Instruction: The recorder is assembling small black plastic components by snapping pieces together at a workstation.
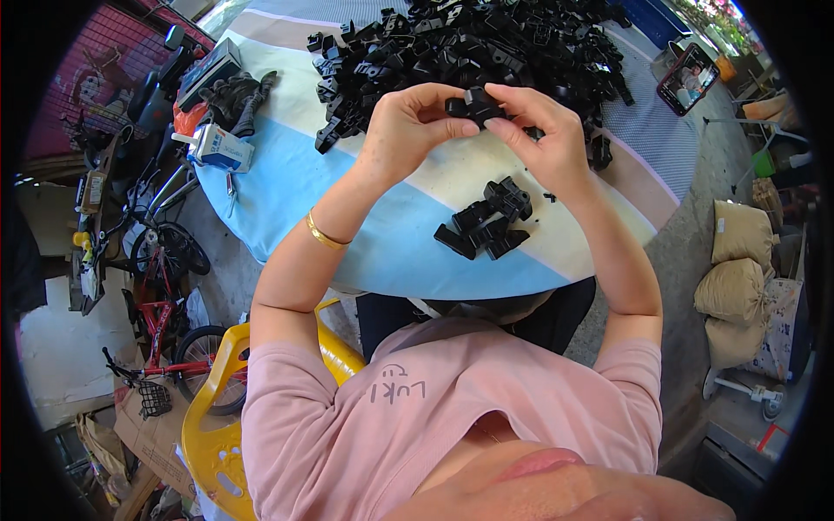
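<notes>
Head view: striped tablecloth under black parts; bicycle left.

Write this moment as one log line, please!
left grip: holding small angular black plastic part; right grip: holding same part; nearer: loose black plastic parts; beyond: large black plastic pile; underneath: blue-and-cream striped tablecloth

upper centre: black part partly covered by left hand and right hand | top edge: heap of black parts cut off | upper right: phone screen detail too small | lower left: yellow chair cut by bottom edge
</notes>
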`<action>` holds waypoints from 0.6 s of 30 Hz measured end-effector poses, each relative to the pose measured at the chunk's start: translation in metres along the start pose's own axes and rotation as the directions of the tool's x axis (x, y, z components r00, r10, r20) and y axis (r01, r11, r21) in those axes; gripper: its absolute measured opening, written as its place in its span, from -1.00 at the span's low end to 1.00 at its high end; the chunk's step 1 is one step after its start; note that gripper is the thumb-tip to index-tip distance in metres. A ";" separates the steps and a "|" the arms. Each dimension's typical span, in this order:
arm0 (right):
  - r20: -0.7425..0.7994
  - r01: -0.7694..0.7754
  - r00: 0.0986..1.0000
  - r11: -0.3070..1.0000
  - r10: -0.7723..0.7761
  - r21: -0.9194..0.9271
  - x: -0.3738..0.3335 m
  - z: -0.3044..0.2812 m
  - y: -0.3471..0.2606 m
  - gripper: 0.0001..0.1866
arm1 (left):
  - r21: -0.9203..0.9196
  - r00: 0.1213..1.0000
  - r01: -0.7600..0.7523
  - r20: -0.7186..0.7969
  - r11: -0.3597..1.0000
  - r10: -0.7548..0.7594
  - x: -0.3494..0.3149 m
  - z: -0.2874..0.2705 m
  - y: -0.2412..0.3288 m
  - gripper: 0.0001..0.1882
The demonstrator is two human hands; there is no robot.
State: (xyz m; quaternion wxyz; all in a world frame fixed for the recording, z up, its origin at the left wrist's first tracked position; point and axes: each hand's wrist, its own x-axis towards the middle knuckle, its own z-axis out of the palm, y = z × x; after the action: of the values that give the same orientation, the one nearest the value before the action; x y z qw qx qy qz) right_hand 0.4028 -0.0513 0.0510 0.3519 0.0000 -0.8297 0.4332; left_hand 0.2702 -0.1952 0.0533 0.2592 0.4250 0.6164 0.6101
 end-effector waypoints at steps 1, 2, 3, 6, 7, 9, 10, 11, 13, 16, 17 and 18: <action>0.018 0.055 0.998 0.998 -0.054 -0.038 0.000 -0.001 0.000 -0.61 | 0.000 1.000 0.000 -0.001 1.000 0.000 0.000 0.000 0.000 -0.67; 0.038 0.108 0.994 0.991 -0.106 -0.077 0.000 -0.001 0.000 -0.60 | 0.052 1.000 0.015 0.001 0.999 -0.015 0.000 -0.001 0.000 -0.63; 0.037 0.107 0.994 0.991 -0.105 -0.077 -0.001 0.000 0.000 -0.60 | 0.104 1.000 0.029 0.003 0.994 -0.029 0.000 -0.001 -0.001 -0.59; 0.044 0.207 0.978 0.965 -0.203 -0.162 -0.003 0.003 -0.001 -0.60 | 0.178 0.999 0.036 0.011 0.983 -0.039 -0.002 0.000 -0.003 -0.55; 0.043 0.240 0.971 0.947 -0.236 -0.215 -0.002 0.003 -0.001 -0.58 | 0.178 0.999 0.036 0.011 0.983 -0.039 -0.002 0.000 -0.002 -0.55; 0.042 0.269 0.963 0.924 -0.268 -0.272 -0.004 0.005 -0.003 -0.56 | -0.019 0.997 0.078 0.023 0.997 -0.077 -0.001 0.001 -0.001 -0.51; 0.017 0.257 0.964 0.907 -0.267 -0.334 -0.006 0.006 -0.007 -0.53 | -0.020 0.997 0.077 0.026 0.997 -0.076 -0.001 0.004 -0.003 -0.51; -0.008 0.242 0.964 0.887 -0.267 -0.393 -0.007 0.008 -0.008 -0.50 | -0.191 0.997 0.073 0.015 0.979 -0.072 -0.002 0.008 -0.008 -0.50; -0.002 0.310 0.939 0.850 -0.344 -0.425 -0.007 0.012 -0.006 -0.47 | -0.357 0.998 0.068 0.007 0.932 -0.070 -0.003 0.010 -0.010 -0.49; 0.011 0.393 0.898 0.790 -0.440 -0.471 -0.007 0.014 -0.004 -0.46 | -0.463 0.988 0.145 0.026 0.874 -0.150 -0.006 0.008 -0.005 -0.51; 0.016 0.417 0.882 0.761 -0.472 -0.496 -0.006 0.012 -0.005 -0.48 | -0.487 0.987 0.152 0.029 0.860 -0.158 -0.007 0.007 -0.002 -0.53; 0.023 0.439 0.864 0.732 -0.503 -0.521 -0.006 0.012 -0.006 -0.49 | -0.510 0.986 0.158 0.031 0.846 -0.165 -0.007 0.007 -0.001 -0.55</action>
State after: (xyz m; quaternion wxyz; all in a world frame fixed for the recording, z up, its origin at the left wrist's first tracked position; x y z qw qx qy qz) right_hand 0.4022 -0.0652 0.0477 0.4865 0.0916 -0.8638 0.0938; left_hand 0.2793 -0.1973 0.0500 0.4086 0.2837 0.4682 0.7303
